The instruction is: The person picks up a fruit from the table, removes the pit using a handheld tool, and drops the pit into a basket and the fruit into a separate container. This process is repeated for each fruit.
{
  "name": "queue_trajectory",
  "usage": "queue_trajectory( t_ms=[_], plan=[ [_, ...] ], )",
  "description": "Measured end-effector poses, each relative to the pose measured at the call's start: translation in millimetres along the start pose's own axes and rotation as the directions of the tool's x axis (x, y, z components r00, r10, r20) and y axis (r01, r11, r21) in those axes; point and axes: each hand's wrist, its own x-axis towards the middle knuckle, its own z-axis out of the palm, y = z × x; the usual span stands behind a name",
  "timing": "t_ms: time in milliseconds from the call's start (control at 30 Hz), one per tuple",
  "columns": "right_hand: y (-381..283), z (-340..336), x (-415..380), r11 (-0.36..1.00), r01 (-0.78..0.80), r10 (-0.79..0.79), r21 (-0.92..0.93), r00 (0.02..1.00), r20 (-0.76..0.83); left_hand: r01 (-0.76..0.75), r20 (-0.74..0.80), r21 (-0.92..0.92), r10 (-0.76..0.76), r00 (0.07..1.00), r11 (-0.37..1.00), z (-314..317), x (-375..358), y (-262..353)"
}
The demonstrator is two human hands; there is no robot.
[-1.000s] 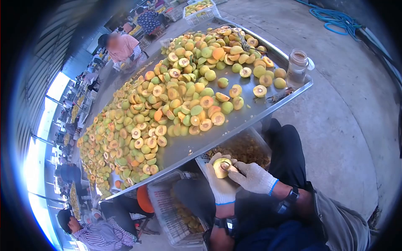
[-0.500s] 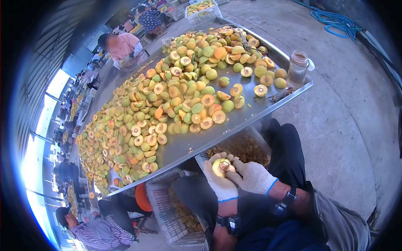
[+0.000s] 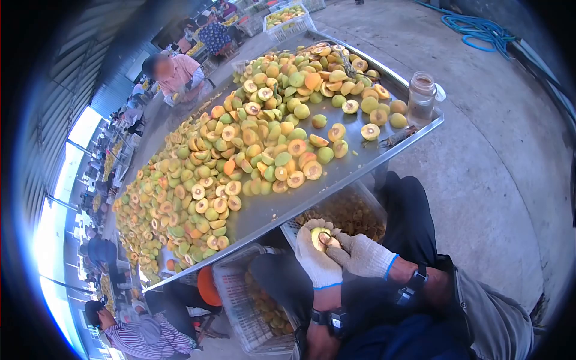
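Observation:
My left hand (image 3: 315,261), in a white knit glove, cups a halved yellow-green fruit (image 3: 320,237) with its cut face up. My right hand (image 3: 360,254), also gloved, presses a small tool into the pit at the fruit's middle; the tool is mostly hidden by the fingers. Both hands are held low, below the front edge of a long metal tray table (image 3: 282,207) heaped with halved fruit (image 3: 240,150). Right under the hands stands a plastic crate of pits (image 3: 351,215).
A glass jar (image 3: 420,98) and a small tool (image 3: 394,137) sit at the tray's right corner. A second crate (image 3: 240,306) stands under the table. Other people sit along the far side and at lower left. A blue hose (image 3: 474,27) lies on the concrete floor.
My hands and the fruit have stayed in nearly the same place; the right fingers have shifted slightly over the pit. The view has tilted a little.

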Motion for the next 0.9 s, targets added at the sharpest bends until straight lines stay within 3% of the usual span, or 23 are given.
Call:
queue_trajectory(
  t_ms=[133,200,300,533,600,733,800,900],
  plan=[
    [0.8,-1.0,-3.3,0.999,0.009,-0.010,0.039,1.000,0.010,-0.074,0.012,0.138,0.073,0.997,0.988,7.2,-8.4,9.1],
    [7.8,2.8,-2.7,0.984,-0.051,0.039,0.171,0.997,0.072,-0.240,0.146,0.281,0.206,0.968,0.929,10.8,-12.6,12.6],
    [3.9,-3.7,-7.1,0.987,-0.046,0.034,0.151,0.996,0.080,-0.256,0.166,0.244,0.220,0.961,0.935,13.8,-11.8,12.4],
    [18.1,3.6,-5.8,0.969,0.003,-0.024,0.247,0.996,0.082,-0.179,0.104,0.139,0.165,0.981,0.974,8.9,-5.0,7.8],
    [6.1,-5.9,-9.5,0.899,-0.240,0.136,0.366,0.948,0.288,-0.160,0.114,0.145,0.144,0.983,0.977,6.5,-2.7,7.4],
    [-7.1,-13.0,-14.7,0.895,-0.282,0.180,0.344,0.937,0.300,-0.148,0.146,0.207,0.120,0.982,0.967,5.7,1.5,14.1],
    [3.9,-10.8,-12.9,0.821,-0.324,0.120,0.471,0.903,0.413,-0.174,0.270,0.241,0.106,0.957,0.955,3.3,2.5,17.2],
    [2.3,-9.3,-15.2,0.798,-0.303,0.114,0.521,0.925,0.363,-0.128,0.280,0.257,0.053,0.958,0.958,4.4,6.6,18.5]
  ],
)
